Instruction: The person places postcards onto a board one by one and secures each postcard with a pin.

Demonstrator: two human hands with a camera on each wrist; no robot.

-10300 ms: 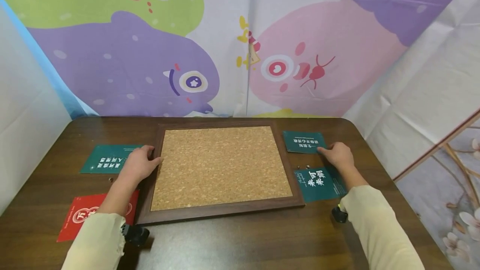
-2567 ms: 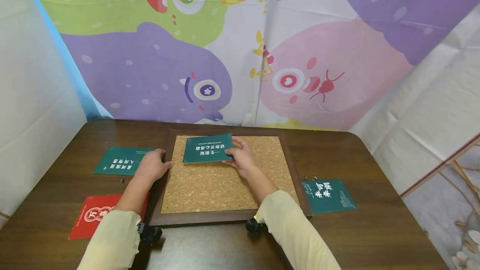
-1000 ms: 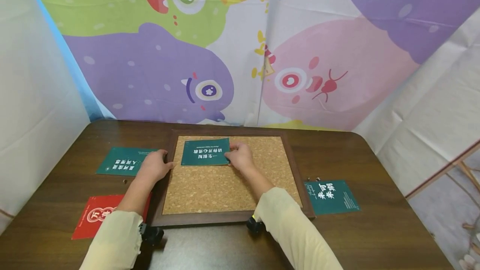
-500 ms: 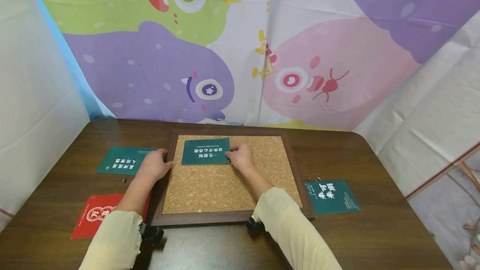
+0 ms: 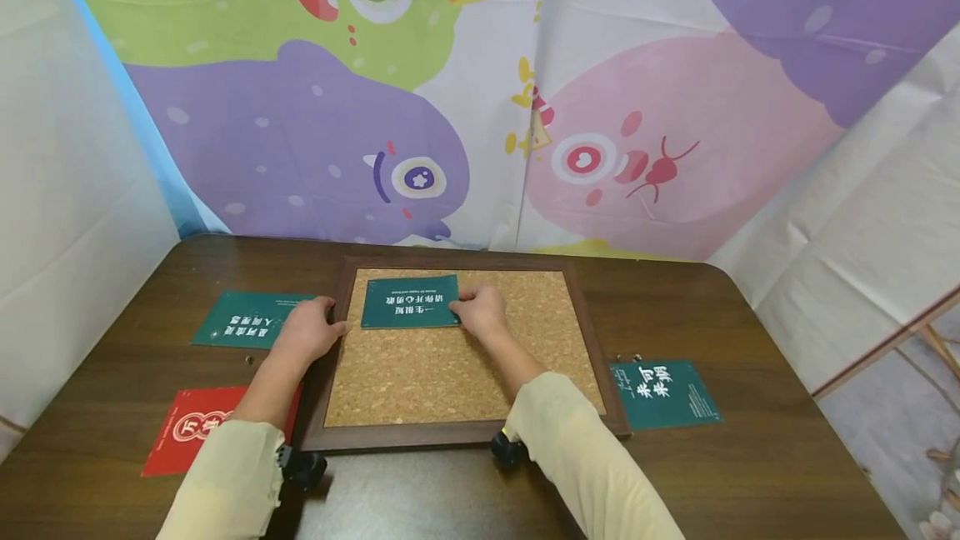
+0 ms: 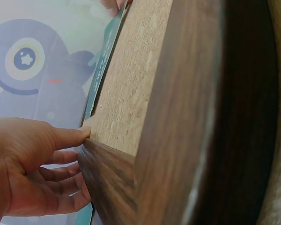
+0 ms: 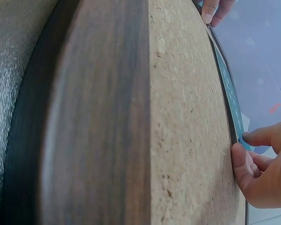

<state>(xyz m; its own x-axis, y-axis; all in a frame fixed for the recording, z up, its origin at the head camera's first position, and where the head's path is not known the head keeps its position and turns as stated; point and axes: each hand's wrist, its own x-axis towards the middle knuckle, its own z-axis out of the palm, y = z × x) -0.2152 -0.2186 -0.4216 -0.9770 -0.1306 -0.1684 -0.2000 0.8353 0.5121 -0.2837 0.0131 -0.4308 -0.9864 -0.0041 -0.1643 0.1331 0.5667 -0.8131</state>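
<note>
A framed cork board [image 5: 450, 382] lies flat on the table. My left hand [image 5: 306, 333] grips its left frame edge, thumb on top and fingers along the outer side, as the left wrist view [image 6: 42, 164] shows. Over the board's upper left part is a green postcard [image 5: 410, 302] with white writing. My right hand [image 5: 483, 312] pinches that card at its right edge; in the right wrist view, thumb and fingertips [image 7: 243, 164] meet at the card's edge. The card is close to the cork; whether it lies fully flat cannot be told.
Left of the board lie a second green postcard [image 5: 247, 320] and a red card [image 5: 187, 432], partly hidden by my left arm. To the right is another green postcard [image 5: 666, 394]. Small pins [image 5: 637, 358] rest above it, and another small pin [image 5: 250, 360] lies at left.
Earlier the green postcard lay right of the board; my right hand has brought it over and lowered it to the upper left cork. My left hand stays at the frame. The last second shows almost no movement.
</note>
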